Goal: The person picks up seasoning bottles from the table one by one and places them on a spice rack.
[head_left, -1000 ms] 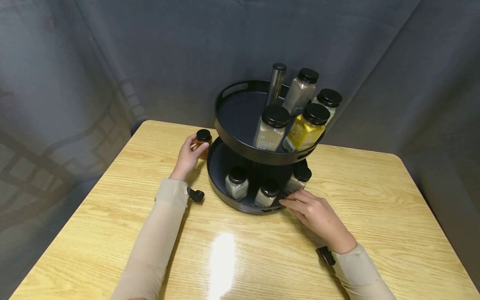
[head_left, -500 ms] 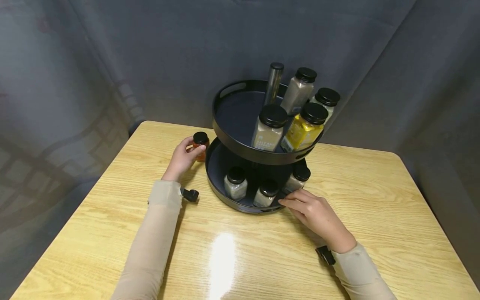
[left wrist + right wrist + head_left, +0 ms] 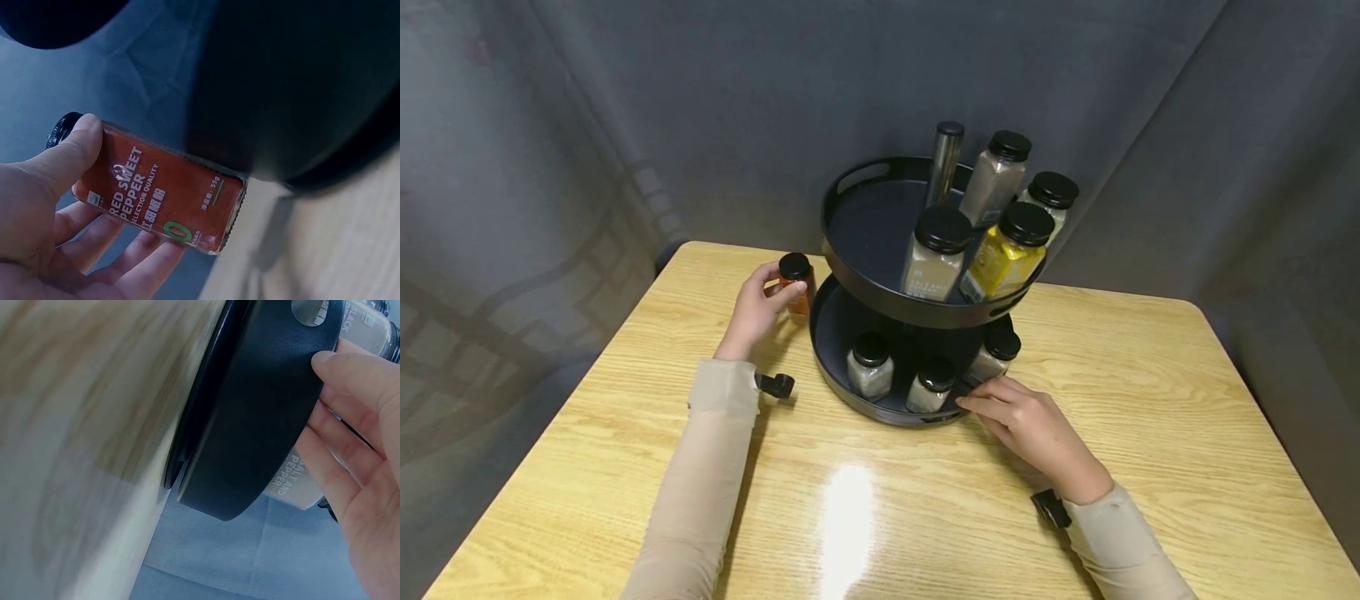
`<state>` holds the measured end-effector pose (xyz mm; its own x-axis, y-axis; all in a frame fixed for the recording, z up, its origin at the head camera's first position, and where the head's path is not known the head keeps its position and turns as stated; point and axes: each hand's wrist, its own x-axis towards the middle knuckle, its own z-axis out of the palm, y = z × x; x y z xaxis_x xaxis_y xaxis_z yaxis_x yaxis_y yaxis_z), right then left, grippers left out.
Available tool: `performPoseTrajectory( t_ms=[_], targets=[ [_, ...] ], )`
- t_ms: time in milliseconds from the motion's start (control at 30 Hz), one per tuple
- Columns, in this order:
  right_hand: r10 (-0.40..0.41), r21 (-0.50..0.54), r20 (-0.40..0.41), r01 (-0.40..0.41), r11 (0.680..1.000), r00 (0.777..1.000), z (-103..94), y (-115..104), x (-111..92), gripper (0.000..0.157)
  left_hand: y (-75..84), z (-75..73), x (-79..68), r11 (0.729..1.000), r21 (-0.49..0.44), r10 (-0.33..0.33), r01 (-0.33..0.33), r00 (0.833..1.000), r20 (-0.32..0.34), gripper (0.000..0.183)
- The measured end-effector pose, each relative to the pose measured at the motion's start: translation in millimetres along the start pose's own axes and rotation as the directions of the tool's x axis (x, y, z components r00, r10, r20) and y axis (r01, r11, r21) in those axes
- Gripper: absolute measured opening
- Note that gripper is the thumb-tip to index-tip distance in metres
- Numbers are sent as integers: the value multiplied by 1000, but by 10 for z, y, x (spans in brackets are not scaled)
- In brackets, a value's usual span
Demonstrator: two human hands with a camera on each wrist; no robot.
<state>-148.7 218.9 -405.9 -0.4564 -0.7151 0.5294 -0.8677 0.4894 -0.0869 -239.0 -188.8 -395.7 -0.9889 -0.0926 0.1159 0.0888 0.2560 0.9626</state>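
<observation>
My left hand (image 3: 756,307) grips a spice jar (image 3: 796,287) with a black lid, just left of the two-tier turntable. In the left wrist view the jar (image 3: 169,187) shows orange-red powder and a "Red Sweet Pepper" label; the thumb lies across its shoulder, with fingers behind. At the front right, my right hand (image 3: 1017,423) pinches the rim of the turntable's lower tray (image 3: 842,385). The right wrist view has the thumb on the outside of that tray's wall (image 3: 262,412) and the fingers over the inner side.
The black upper tray (image 3: 880,279) carries several jars on its right half, among them a yellow one (image 3: 1003,262), beside a metal centre post (image 3: 946,162). Three jars stand below, including one at the front left (image 3: 871,375). A grey curtain (image 3: 760,125) hangs behind the wooden table (image 3: 940,517).
My left hand and the pepper jar have shifted slightly left, and the jar's lid sits a little higher than half a second ago. The right hand stays at the lower rim.
</observation>
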Motion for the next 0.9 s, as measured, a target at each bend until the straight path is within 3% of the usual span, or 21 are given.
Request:
performPoseTrajectory(
  t_ms=[500,667,900],
  targets=[
    [-6,-1,-9,6,1000,1000,-1,-4,6,42,313,3,-83,994,30,105,-104,993,-57,54],
    [-3,1,-9,3,1000,1000,1,-4,5,41,397,34,-129,991,0,130,-131,990,-47,55],
    [-1,0,-8,1,1000,1000,8,0,-3,41,442,110,-157,992,-49,116,-116,993,-15,52]
  ],
)
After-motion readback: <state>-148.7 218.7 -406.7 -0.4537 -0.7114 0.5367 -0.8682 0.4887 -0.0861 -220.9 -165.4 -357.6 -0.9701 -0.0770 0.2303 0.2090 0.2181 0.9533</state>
